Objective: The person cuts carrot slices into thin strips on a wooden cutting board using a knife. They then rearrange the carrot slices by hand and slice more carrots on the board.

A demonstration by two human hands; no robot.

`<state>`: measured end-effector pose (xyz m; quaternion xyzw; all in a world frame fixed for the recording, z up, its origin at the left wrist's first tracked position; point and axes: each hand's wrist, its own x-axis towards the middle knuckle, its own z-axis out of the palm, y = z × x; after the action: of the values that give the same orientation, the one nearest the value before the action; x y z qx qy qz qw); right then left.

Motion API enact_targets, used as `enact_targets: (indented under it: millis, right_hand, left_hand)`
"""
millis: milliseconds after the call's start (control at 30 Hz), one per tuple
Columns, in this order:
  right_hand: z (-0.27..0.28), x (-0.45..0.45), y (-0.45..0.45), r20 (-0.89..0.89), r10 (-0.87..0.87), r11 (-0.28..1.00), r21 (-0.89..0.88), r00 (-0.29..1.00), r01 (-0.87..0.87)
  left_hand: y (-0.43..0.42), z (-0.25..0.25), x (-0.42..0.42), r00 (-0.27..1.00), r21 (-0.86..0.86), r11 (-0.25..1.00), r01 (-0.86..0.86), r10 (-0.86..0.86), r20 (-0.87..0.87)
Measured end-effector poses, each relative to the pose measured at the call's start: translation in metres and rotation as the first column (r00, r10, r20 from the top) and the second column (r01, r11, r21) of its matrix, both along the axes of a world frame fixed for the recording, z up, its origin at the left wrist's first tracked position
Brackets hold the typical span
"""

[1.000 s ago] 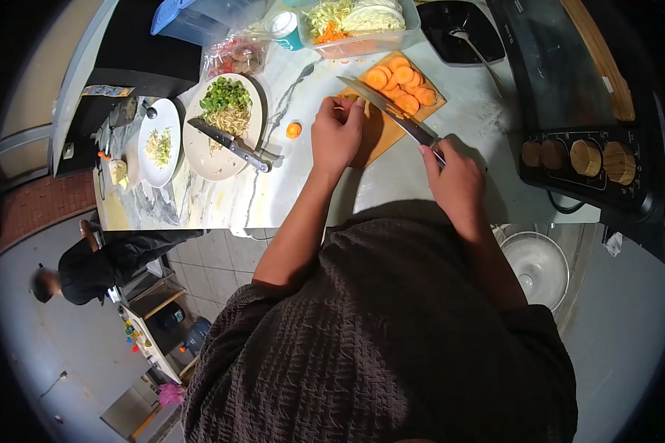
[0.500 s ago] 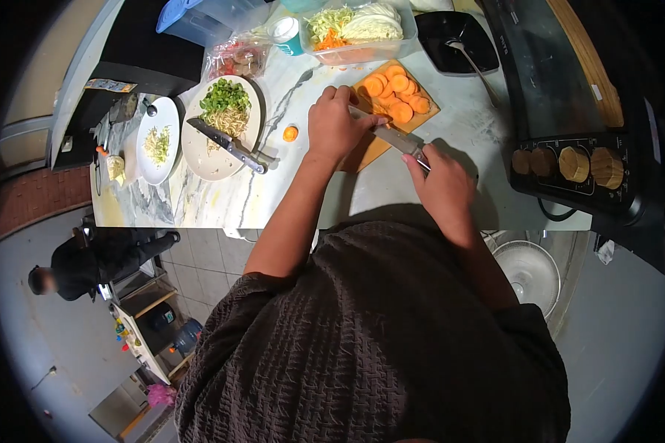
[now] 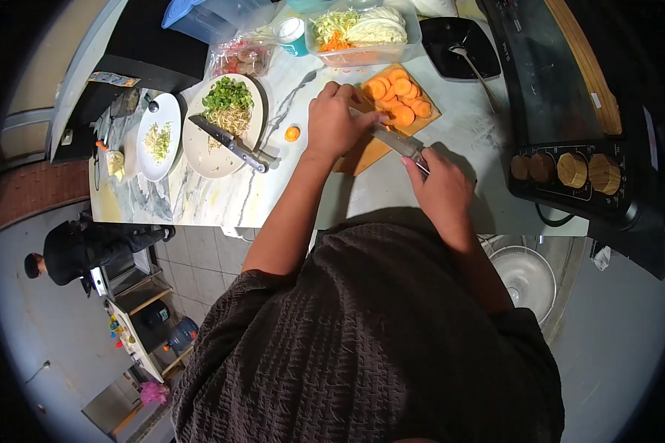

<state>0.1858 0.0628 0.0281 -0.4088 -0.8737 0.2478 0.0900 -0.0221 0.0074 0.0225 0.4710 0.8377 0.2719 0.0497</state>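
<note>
My right hand [image 3: 445,184] is closed around the handle of a kitchen knife [image 3: 399,140], its blade angled over the wooden cutting board [image 3: 366,156]. At the left end of the blade, my left hand [image 3: 338,122] is closed with its fingers curled down on the board. A little orange shows by the fingertips, and the carrot under them is mostly hidden. Round carrot slices [image 3: 400,96] lie heaped on the far part of the board. A small carrot end [image 3: 292,134] sits on the counter, left of my left hand.
A plate [image 3: 199,164] holds chopped greens, sprouts and a second knife [image 3: 233,145]; an oval plate [image 3: 148,166] stands beside it. Behind the board is a plastic tub [image 3: 369,56] of shredded vegetables. A black dish [image 3: 447,63] and an oven [image 3: 569,166] stand right. A person [image 3: 74,251] is at far left.
The view has shifted slightly. Both hands and the knife keep nearly the same place over the board. The person at far left has moved a little.
</note>
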Motion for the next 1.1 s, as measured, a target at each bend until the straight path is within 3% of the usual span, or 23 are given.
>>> enact_targets:
  millis: [133,267,467,633,767,900,1033,1100]
  right_hand:
    - [-0.002,0.000,0.001,-0.004,0.006,1.000,0.011,1.000,-0.006]
    - [-0.002,0.000,0.001,-0.007,0.050,0.999,0.001,0.999,-0.050]
    - [-0.002,0.003,0.001,-0.015,0.018,0.997,-0.068,1.000,-0.019]
    - [-0.005,0.006,0.003,-0.023,-0.026,0.987,-0.158,0.999,0.022]
    - [-0.013,0.007,0.003,-0.007,-0.075,0.984,-0.164,0.997,0.073]
    - [-0.013,0.007,0.002,-0.083,-0.100,0.976,-0.203,0.992,0.081]
    - [-0.014,0.004,0.002,-0.092,-0.098,0.971,-0.226,0.991,0.075]
    - [-0.010,0.003,0.002,-0.082,-0.085,0.935,-0.352,0.993,0.050]
  left_hand:
    - [0.002,0.001,0.006,0.998,-0.010,0.998,0.059,-0.059,0.000]
    - [0.006,-0.001,0.002,0.998,-0.049,0.999,-0.003,0.000,-0.058]
    - [0.000,0.001,-0.010,0.999,0.096,0.995,-0.039,0.039,0.005]
    - [-0.011,0.001,-0.023,0.966,0.180,0.966,-0.188,0.148,0.213]
    - [-0.022,-0.001,-0.036,0.939,0.159,0.950,-0.270,0.223,0.263]
    - [-0.034,-0.007,-0.047,0.946,0.022,0.972,-0.235,0.223,0.235]
    - [-0.036,-0.022,-0.050,0.968,0.003,0.979,-0.206,0.203,0.149]
    - [-0.034,-0.025,-0.048,0.957,-0.093,0.965,-0.246,0.257,0.134]
